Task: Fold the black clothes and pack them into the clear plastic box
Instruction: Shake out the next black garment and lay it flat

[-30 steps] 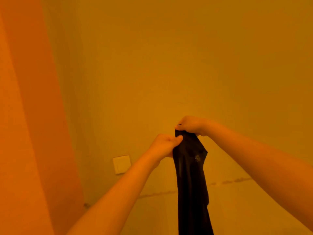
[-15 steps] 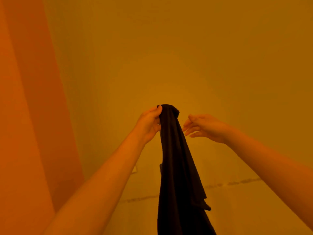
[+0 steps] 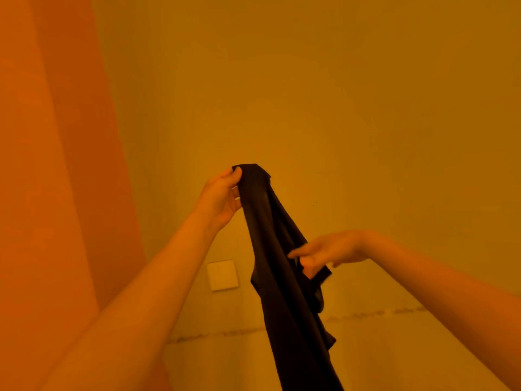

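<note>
Black soft cloth garment [image 3: 284, 277] hangs unfolded from the left hand [image 3: 222, 198], which pinches its top; the open right hand [image 3: 324, 252] touches it. Folding seems barely begun, and no box is visible.

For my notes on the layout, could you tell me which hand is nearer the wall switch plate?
The right. The right hand reaches at the black garment about level with the switch plate; the left hand grips the garment's top, well above the plate.
</note>
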### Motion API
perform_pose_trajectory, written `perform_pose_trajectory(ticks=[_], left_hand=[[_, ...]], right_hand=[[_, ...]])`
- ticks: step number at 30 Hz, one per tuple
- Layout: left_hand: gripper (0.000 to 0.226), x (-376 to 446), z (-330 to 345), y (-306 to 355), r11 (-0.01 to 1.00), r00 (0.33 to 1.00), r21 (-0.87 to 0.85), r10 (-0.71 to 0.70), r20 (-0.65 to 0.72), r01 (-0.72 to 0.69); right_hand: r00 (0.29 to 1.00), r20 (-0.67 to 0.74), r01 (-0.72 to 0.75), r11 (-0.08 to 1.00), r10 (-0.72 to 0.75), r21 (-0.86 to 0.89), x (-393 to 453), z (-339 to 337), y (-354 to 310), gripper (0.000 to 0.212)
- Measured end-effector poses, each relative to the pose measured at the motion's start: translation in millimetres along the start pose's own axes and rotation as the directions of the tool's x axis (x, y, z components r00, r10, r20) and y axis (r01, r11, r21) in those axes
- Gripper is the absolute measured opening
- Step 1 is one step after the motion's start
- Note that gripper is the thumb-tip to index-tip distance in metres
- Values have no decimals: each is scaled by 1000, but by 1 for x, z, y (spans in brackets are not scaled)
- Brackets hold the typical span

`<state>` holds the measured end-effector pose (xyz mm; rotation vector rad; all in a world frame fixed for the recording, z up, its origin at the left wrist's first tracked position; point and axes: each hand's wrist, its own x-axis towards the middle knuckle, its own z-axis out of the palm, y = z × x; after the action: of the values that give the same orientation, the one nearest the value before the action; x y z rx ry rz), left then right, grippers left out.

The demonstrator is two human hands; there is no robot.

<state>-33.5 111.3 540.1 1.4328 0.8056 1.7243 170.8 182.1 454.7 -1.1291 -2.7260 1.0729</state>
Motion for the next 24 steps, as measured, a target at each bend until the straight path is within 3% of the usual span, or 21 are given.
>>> perform_pose_trajectory(ticks=[2, 6, 7, 9, 10, 11, 14, 21, 24], left_hand=[[19, 0, -16, 4, 999, 999, -36, 10, -52, -12], [19, -2, -38, 6, 998, 996, -55, 16, -89, -21], [20, -3, -41, 6, 999, 996, -39, 12, -87, -15], [20, -5, -46, 4, 1000, 997, 10, -2, -79, 3], [20, -5, -50, 3, 999, 996, 38, -10, -84, 13], [21, -6, -55, 1, 998, 995, 63, -18, -100, 25], [21, -8, -75, -6, 984, 979, 159, -45, -198, 78], [20, -14, -99, -28, 978, 934, 164, -66, -351, 131], [19, -15, -91, -31, 983, 931, 146, -54, -361, 114]], right_hand=[[991, 17, -128, 974, 134, -186, 4, -1, 15, 72], [956, -173, -286, 877, 235, -386, 4, 0, 28, 65], [946, -215, -311, 859, 241, -407, 6, 0, 31, 58], [940, -270, -307, 863, 209, -400, 9, -2, 39, 25], [938, -300, -281, 890, 175, -359, 7, -3, 42, 15], [934, -328, -239, 926, 138, -292, 6, -6, 45, 20], [911, -406, -23, 992, 70, 121, -4, -12, 55, 16], [904, -427, 223, 822, 27, 524, -18, -17, 53, 19], [857, -515, 346, 755, -13, 557, -15, -15, 41, 19]])
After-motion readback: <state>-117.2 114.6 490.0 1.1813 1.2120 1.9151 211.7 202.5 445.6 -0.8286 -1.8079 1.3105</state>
